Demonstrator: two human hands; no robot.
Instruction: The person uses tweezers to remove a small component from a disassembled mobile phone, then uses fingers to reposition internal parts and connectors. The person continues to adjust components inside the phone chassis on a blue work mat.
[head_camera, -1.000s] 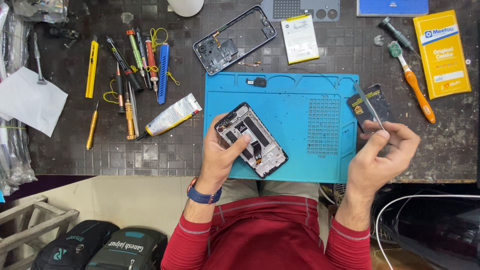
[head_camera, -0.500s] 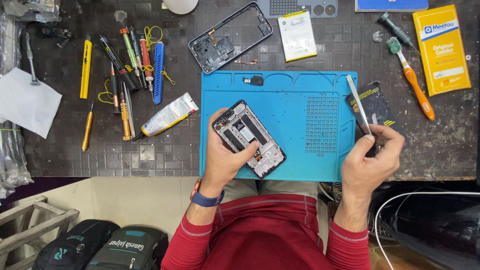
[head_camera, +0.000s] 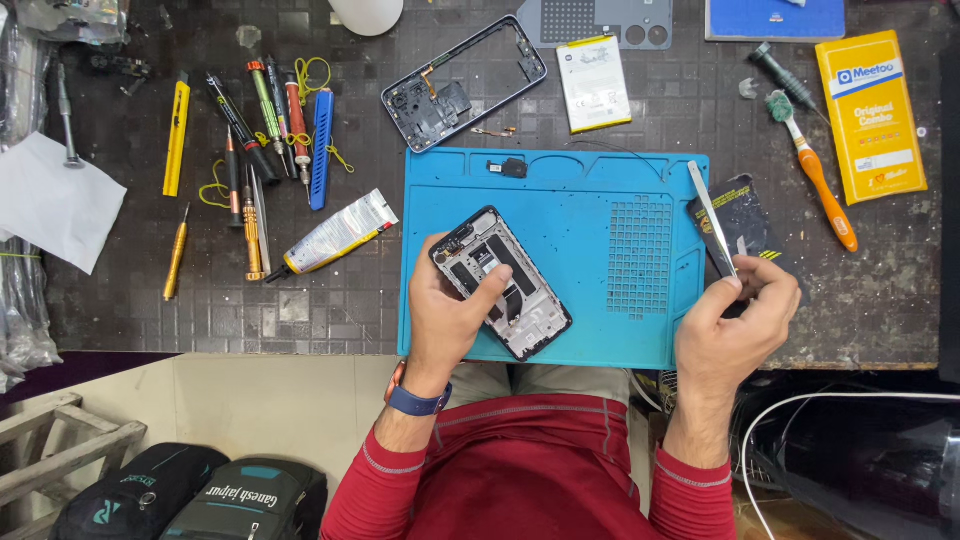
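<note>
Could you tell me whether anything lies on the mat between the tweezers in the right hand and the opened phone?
Nothing visible: only bare blue mat separates the tweezers in the right hand from the opened phone.

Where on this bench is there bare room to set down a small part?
Bare room: the blue mat between the opened phone under the left hand and its grid patch; also the dark benchtop below the glue tube. Crowded: the tool cluster upper left, and the right edge by the right hand holding tweezers.
</note>
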